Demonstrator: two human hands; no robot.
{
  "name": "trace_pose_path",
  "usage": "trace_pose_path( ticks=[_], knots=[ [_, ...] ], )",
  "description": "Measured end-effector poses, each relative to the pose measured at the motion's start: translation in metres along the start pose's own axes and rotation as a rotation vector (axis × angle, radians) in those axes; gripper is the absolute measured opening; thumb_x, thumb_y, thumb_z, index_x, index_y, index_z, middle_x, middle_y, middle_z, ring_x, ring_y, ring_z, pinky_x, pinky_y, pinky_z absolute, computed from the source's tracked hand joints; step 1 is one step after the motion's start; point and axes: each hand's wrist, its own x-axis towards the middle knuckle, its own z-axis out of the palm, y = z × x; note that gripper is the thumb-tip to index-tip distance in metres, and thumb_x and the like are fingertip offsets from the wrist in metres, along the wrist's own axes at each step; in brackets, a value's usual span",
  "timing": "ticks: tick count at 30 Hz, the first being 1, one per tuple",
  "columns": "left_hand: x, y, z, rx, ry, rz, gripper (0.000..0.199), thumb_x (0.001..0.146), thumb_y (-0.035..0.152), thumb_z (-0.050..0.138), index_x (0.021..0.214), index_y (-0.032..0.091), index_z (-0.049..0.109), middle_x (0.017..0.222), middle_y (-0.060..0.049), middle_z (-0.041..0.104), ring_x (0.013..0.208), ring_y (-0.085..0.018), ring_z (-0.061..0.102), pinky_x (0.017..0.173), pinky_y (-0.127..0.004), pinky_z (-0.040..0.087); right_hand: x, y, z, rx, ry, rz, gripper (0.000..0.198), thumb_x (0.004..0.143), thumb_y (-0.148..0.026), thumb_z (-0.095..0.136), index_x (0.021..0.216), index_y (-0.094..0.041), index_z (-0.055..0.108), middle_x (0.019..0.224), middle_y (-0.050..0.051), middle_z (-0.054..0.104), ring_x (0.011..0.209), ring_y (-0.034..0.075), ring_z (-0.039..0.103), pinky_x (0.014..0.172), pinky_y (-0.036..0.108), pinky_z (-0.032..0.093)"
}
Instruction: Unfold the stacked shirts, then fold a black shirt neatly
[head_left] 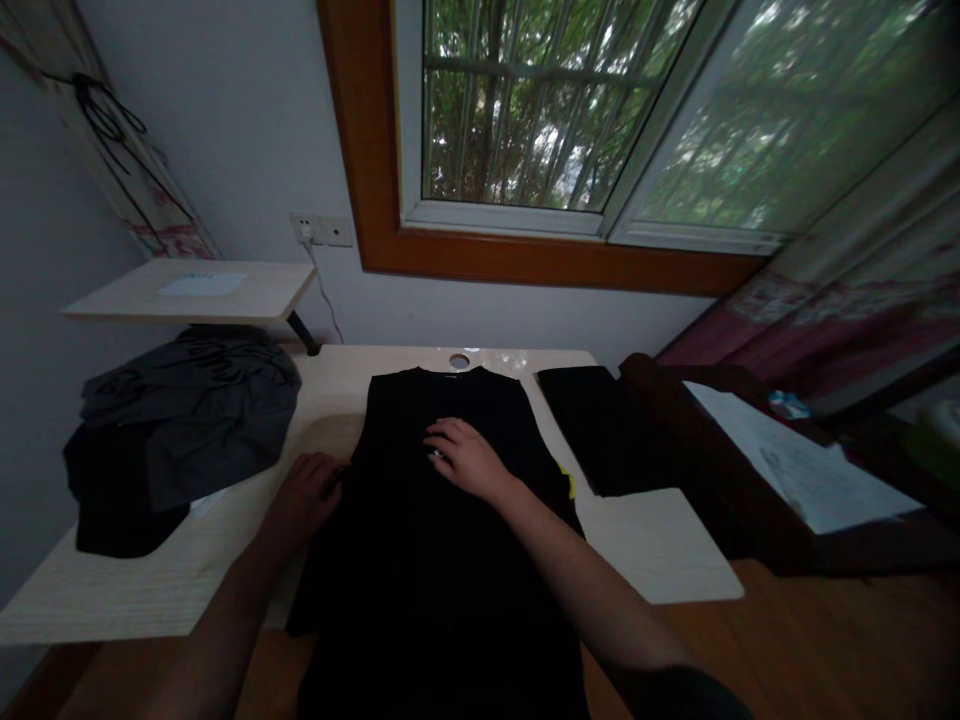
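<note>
A black shirt (450, 560) lies spread over the desk, its neckline towards the wall and its lower part hanging past the front edge. My left hand (304, 500) is at the shirt's left side, fingers closed on the dark cloth of the edge. On the upper chest of the shirt rests my right hand (466, 458), palm down with the fingers apart and nothing gripped. A small pale spot shows by its fingers; I cannot make out what it is. A bit of yellow (568, 484) shows at the shirt's right edge.
Dark grey and black clothes (217, 400) lie heaped on the left, below a raised shelf (277, 285). A folded black cloth (600, 420) lies on the desk's right side. Beyond it, papers (795, 460) rest on dark furniture. The desk (667, 550) stands under a window.
</note>
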Motion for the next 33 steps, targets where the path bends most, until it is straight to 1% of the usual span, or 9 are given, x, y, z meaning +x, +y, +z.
trace_pose_path(
  ticks=[3,7,12,14,18,20,26,29,33],
  knots=[
    [-0.002,-0.003,0.001,-0.001,0.001,-0.011,0.024,0.088,0.022,0.052,0.108,0.026,0.064,0.103,-0.007,0.066,0.102,-0.027,0.057,0.094,-0.045,0.049,0.011,-0.030,0.013,0.056,-0.053,-0.131,0.028,0.095,-0.035,0.067,0.120,-0.023,0.067,0.126,0.008,0.064,0.122,0.024,0.055,0.105,0.041,0.046],
    [-0.002,-0.004,0.001,-0.001,0.015,-0.033,0.019,0.088,0.022,0.052,0.103,0.025,0.063,0.099,-0.007,0.064,0.098,-0.027,0.057,0.091,-0.044,0.049,0.021,-0.058,0.031,-0.024,-0.075,-0.137,0.035,0.093,-0.045,0.069,0.120,-0.022,0.064,0.120,0.008,0.065,0.111,0.025,0.056,0.094,0.039,0.047],
    [0.001,0.000,-0.004,-0.005,0.007,-0.052,0.019,0.084,0.018,0.052,0.097,0.024,0.064,0.099,-0.007,0.064,0.099,-0.027,0.056,0.092,-0.045,0.049,0.027,-0.070,0.043,-0.139,-0.108,-0.101,0.016,0.097,-0.034,0.064,0.106,-0.022,0.066,0.109,0.007,0.065,0.104,0.024,0.053,0.086,0.037,0.045],
    [0.001,0.000,-0.005,-0.003,0.007,-0.048,0.028,0.084,0.016,0.050,0.105,0.024,0.067,0.104,-0.007,0.065,0.102,-0.027,0.056,0.095,-0.045,0.048,0.027,-0.071,0.044,-0.148,-0.116,-0.096,0.012,0.096,-0.030,0.064,0.104,-0.021,0.066,0.107,0.007,0.064,0.103,0.024,0.052,0.085,0.036,0.044],
    [0.000,-0.002,-0.004,0.006,-0.010,0.020,0.055,0.083,0.011,0.047,0.132,0.030,0.064,0.127,-0.006,0.062,0.119,-0.027,0.052,0.106,-0.048,0.044,0.024,-0.067,0.044,-0.105,-0.113,-0.083,0.012,0.094,-0.028,0.066,0.104,-0.021,0.066,0.105,0.007,0.064,0.102,0.023,0.052,0.086,0.036,0.043],
    [0.000,-0.003,-0.003,0.019,-0.034,0.061,0.060,0.082,0.009,0.047,0.135,0.033,0.063,0.137,-0.005,0.059,0.125,-0.027,0.049,0.111,-0.049,0.042,0.022,-0.065,0.042,-0.059,-0.107,-0.077,0.013,0.094,-0.026,0.066,0.106,-0.021,0.067,0.107,0.007,0.064,0.103,0.023,0.052,0.087,0.035,0.044],
    [0.001,-0.006,-0.003,0.045,-0.021,0.084,0.045,0.092,0.018,0.049,0.130,0.032,0.068,0.144,-0.005,0.056,0.132,-0.028,0.048,0.114,-0.051,0.040,0.011,-0.048,0.024,0.098,-0.095,-0.077,0.020,0.098,-0.023,0.059,0.117,-0.022,0.067,0.116,0.007,0.066,0.111,0.021,0.057,0.096,0.036,0.048],
    [0.004,-0.008,-0.003,0.012,-0.013,0.079,0.040,0.098,0.034,0.049,0.136,0.032,0.063,0.150,-0.004,0.053,0.139,-0.027,0.045,0.117,-0.051,0.039,0.001,-0.028,0.008,0.122,-0.029,-0.001,0.029,0.101,-0.022,0.053,0.127,-0.022,0.065,0.124,0.008,0.066,0.118,0.021,0.058,0.104,0.039,0.049],
    [0.017,-0.002,-0.002,-0.013,-0.067,0.090,0.045,0.102,0.042,0.043,0.142,0.029,0.058,0.155,-0.003,0.050,0.149,-0.027,0.036,0.121,-0.052,0.034,-0.014,0.015,-0.010,0.043,0.075,0.157,0.038,0.104,-0.027,0.047,0.139,-0.019,0.059,0.145,0.011,0.056,0.134,0.023,0.051,0.118,0.045,0.040]
  ],
)
